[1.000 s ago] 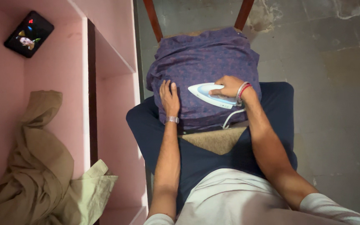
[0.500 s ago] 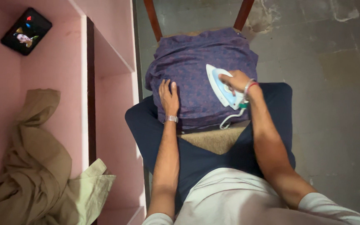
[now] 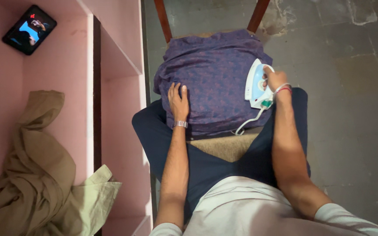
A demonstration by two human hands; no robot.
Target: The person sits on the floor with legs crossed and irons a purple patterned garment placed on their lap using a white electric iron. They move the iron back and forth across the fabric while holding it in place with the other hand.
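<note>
Head view shows ironing under way: right hand point(image 3: 275, 79), fingers wrapped around the iron point(image 3: 255, 84) at the purple garment point(image 3: 213, 81)'s right edge, left hand point(image 3: 178, 101) pressing flat, fingers spread, on its left side.

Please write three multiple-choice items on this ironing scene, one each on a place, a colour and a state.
1. Where is the iron?
A. at the purple garment's right edge
B. on the pink shelf
C. on the floor

2. What colour is the crumpled cloth on the shelf?
A. red
B. khaki
C. black

3. How is the left hand?
A. gripping the iron
B. raised in the air
C. flat on the purple garment

Answers: 1 A, the right hand holds it there. 2 B, it is khaki against the pink shelf. 3 C, the palm lies open on the fabric.
</note>
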